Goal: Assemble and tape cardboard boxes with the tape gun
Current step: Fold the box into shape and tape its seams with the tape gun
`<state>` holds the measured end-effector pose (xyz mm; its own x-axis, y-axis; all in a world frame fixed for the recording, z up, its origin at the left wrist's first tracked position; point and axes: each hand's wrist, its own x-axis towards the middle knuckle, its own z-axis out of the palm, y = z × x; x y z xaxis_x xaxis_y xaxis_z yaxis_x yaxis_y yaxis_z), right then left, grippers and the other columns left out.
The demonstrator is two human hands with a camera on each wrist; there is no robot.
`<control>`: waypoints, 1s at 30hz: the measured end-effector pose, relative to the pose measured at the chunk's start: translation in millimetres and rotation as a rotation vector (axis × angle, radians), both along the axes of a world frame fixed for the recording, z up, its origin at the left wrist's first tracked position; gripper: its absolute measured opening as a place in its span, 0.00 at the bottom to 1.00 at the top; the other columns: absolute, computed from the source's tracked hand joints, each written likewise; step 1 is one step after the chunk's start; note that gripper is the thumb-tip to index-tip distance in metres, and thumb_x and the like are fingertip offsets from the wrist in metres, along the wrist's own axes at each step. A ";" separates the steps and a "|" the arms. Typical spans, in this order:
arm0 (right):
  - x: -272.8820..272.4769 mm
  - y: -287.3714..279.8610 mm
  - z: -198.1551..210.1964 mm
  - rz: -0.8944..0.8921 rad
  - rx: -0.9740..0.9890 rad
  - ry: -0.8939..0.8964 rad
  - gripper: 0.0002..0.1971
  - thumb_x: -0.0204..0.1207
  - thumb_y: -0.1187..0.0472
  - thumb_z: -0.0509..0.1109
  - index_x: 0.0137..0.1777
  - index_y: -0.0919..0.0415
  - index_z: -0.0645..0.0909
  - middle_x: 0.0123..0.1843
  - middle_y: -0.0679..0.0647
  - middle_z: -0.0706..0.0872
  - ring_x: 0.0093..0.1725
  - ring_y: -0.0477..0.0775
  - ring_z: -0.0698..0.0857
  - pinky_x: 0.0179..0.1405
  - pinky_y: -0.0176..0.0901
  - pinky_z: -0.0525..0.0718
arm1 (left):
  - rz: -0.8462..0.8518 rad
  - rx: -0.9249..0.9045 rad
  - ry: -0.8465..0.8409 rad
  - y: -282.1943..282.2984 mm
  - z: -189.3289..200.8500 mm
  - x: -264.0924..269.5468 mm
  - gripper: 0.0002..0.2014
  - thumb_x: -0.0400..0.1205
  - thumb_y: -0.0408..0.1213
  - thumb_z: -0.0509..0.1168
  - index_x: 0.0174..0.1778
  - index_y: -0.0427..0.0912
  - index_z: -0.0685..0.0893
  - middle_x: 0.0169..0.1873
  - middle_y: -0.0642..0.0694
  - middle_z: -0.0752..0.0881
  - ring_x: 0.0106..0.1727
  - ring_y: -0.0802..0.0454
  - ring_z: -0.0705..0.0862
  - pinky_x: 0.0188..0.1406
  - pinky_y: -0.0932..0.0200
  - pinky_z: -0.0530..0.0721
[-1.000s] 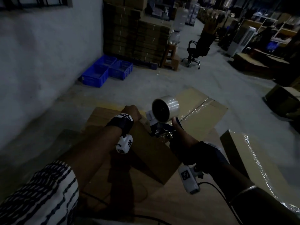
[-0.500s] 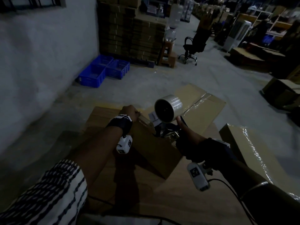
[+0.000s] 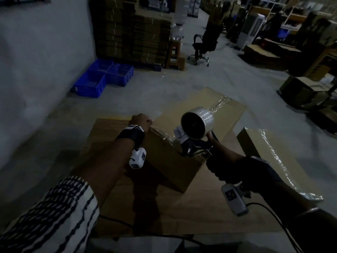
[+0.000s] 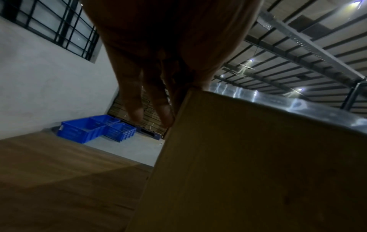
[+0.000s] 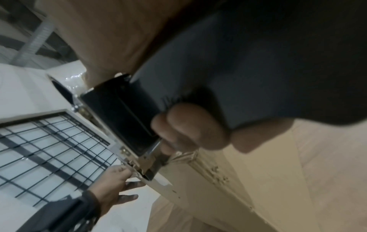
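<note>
A brown cardboard box (image 3: 164, 157) stands tilted on a cardboard sheet. My left hand (image 3: 139, 120) is at its far left corner, fingers (image 4: 137, 100) straight down the side, holding down the end of the clear tape strip (image 3: 160, 132). The strip runs along the top edge to the tape gun (image 3: 193, 150), whose clear roll (image 3: 197, 125) sticks up. My right hand (image 3: 224, 157) grips the gun's handle, fingers (image 5: 190, 128) curled round it, and the gun's mouth (image 5: 147, 169) lies on the box edge. The left hand (image 5: 115, 183) shows beyond it.
A film-wrapped bundle of flat cartons (image 3: 273, 157) lies at the right, and a taped box (image 3: 209, 106) sits behind. Blue crates (image 3: 102, 77) stand on the floor by the left wall. Stacked cartons (image 3: 131, 30) and an office chair (image 3: 206, 44) are farther back.
My right hand has drawn the tape gun along the box edge away from my left hand, and a longer strip now lies between them. The left hand stays at the corner.
</note>
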<state>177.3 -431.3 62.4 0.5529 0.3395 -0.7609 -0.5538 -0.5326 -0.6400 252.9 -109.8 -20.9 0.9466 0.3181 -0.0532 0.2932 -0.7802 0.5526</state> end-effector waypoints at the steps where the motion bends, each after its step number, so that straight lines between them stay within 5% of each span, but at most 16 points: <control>1: -1.2 -0.4 -0.8 0.003 0.001 -0.002 0.42 0.59 0.11 0.54 0.32 0.56 0.60 0.28 0.52 0.57 0.25 0.50 0.51 0.27 0.45 0.52 | -0.014 0.000 -0.016 -1.1 -0.3 -1.1 0.21 0.87 0.46 0.62 0.48 0.29 0.88 0.46 0.28 0.87 0.45 0.33 0.85 0.43 0.50 0.79; 5: -5.0 -0.9 2.4 -0.018 -0.017 -0.008 0.42 0.61 0.12 0.53 0.32 0.57 0.61 0.27 0.51 0.59 0.22 0.49 0.54 0.24 0.42 0.54 | -0.130 0.031 -0.111 1.2 -13.1 -3.8 0.20 0.87 0.42 0.61 0.72 0.38 0.79 0.70 0.35 0.80 0.69 0.36 0.78 0.69 0.46 0.76; 8: -6.6 0.6 4.6 -0.027 -0.029 -0.001 0.42 0.61 0.13 0.52 0.27 0.57 0.71 0.28 0.51 0.60 0.26 0.49 0.53 0.26 0.41 0.54 | -0.347 0.023 -0.249 7.3 -24.8 -6.5 0.21 0.82 0.37 0.68 0.73 0.42 0.80 0.75 0.38 0.75 0.75 0.39 0.73 0.75 0.47 0.71; 11: -6.1 3.2 4.6 -0.037 -0.049 0.007 0.43 0.57 0.12 0.53 0.28 0.57 0.70 0.29 0.52 0.61 0.31 0.51 0.51 0.28 0.42 0.54 | -0.545 0.050 -0.219 14.9 -36.1 -8.6 0.26 0.77 0.26 0.71 0.72 0.43 0.80 0.78 0.43 0.72 0.78 0.39 0.70 0.78 0.42 0.67; 15: -5.0 4.8 3.1 -0.049 -0.068 0.014 0.43 0.55 0.11 0.54 0.28 0.56 0.68 0.31 0.52 0.60 0.34 0.52 0.49 0.35 0.46 0.50 | -0.512 0.057 -0.189 17.6 -42.9 -5.5 0.25 0.79 0.40 0.72 0.74 0.54 0.78 0.78 0.54 0.69 0.80 0.40 0.67 0.80 0.43 0.64; 20: -3.0 8.3 2.7 -0.051 -0.059 0.012 0.44 0.53 0.10 0.54 0.29 0.57 0.66 0.31 0.53 0.59 0.35 0.53 0.49 0.34 0.46 0.51 | -0.455 0.091 -0.120 15.7 -40.2 -2.8 0.25 0.81 0.46 0.69 0.76 0.59 0.74 0.79 0.61 0.65 0.82 0.39 0.60 0.80 0.44 0.62; 26: -1.7 20.0 6.2 -0.061 -0.014 -0.011 0.42 0.61 0.12 0.52 0.23 0.55 0.63 0.26 0.51 0.59 0.24 0.50 0.53 0.24 0.42 0.54 | -0.413 -0.024 -0.113 14.9 -35.2 9.0 0.24 0.81 0.35 0.70 0.73 0.57 0.78 0.80 0.57 0.68 0.81 0.45 0.66 0.79 0.42 0.66; 30: -4.8 18.8 9.0 -0.077 -0.025 -0.026 0.42 0.65 0.13 0.49 0.20 0.55 0.67 0.25 0.50 0.59 0.22 0.49 0.54 0.22 0.40 0.56 | -0.379 -0.104 -0.098 19.9 -41.3 13.2 0.27 0.79 0.33 0.72 0.67 0.69 0.79 0.78 0.64 0.68 0.80 0.50 0.68 0.80 0.43 0.67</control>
<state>172.5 -412.5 71.3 0.5962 0.2763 -0.7538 -0.5769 -0.5056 -0.6416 266.1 -90.0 -62.3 0.9980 -0.0568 0.0292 -0.0622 -0.7612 0.6455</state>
